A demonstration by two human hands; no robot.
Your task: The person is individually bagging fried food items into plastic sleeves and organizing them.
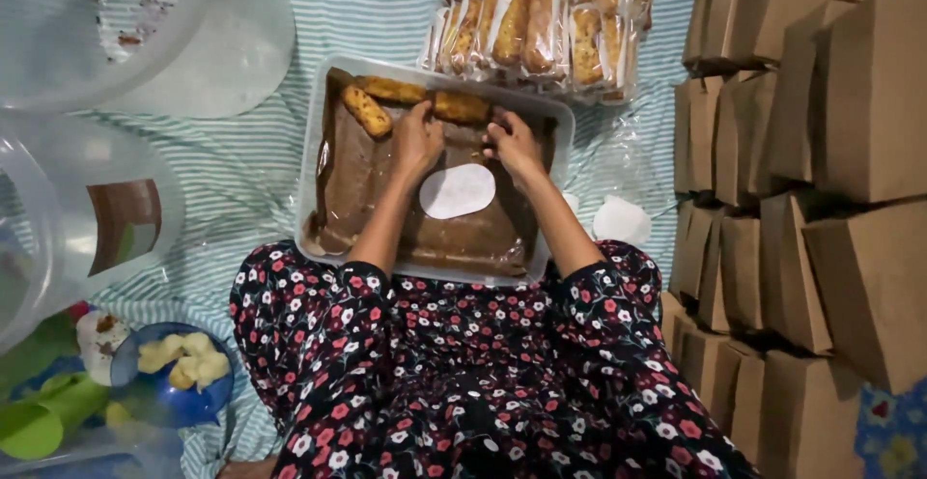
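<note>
- The left hand [417, 141] is laid in the tray [319, 131], its grip closed around a golden fried roll [460, 106] at the tray's far edge
- The right hand [515, 143] is set just beside it; whether its curled grip has hold of anything cannot be told
- Two more rolls [367, 110] are seen at the tray's far left corner
- A white round paper [458, 191] lies mid-tray on brown lining
- Wrapped rolls [541, 20] are stacked beyond the tray on the striped cloth [241, 170]; brown boxes [830, 151] are piled along its right edge
</note>
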